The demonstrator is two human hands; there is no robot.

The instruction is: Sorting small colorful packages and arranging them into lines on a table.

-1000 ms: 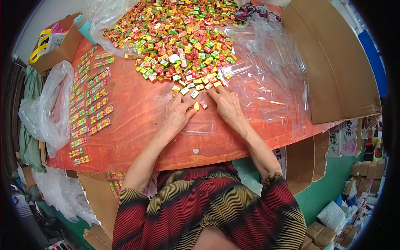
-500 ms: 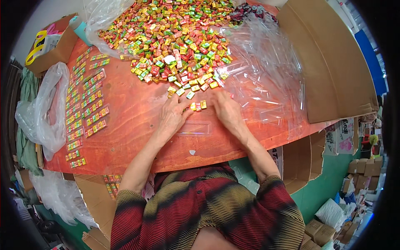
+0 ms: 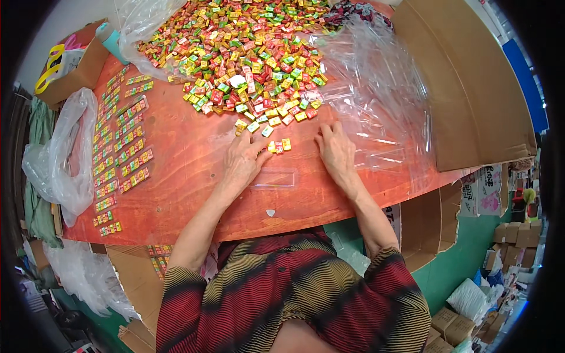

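A short row of small red and yellow wrapped blocks (image 3: pixel 279 146) lies on the red table in front of me. My left hand (image 3: pixel 242 160) is at the row's left end, its thumb and index finger closed about the end block. To the right of the row, apart from it, my right hand (image 3: pixel 337 154) has its fingers bent and spread, with nothing visible in them. A shallow clear plastic tray (image 3: pixel 274 178) lies just nearer to me. Several loose blocks (image 3: pixel 267 130) sit beyond my left fingertips, at the near edge of a large multicoloured heap (image 3: pixel 247 59).
Filled trays (image 3: pixel 136 159) stand in columns at the left. Clear empty trays and plastic film (image 3: pixel 382 100) cover the right side, beside a tall cardboard sheet (image 3: pixel 465 88). A plastic bag (image 3: pixel 70 159) hangs over the left edge. A white scrap (image 3: pixel 271 213) lies near the front edge.
My right hand has drawn away to the right from the row, and its fingers have come into clear sight. My left hand has stayed at the row's left end.
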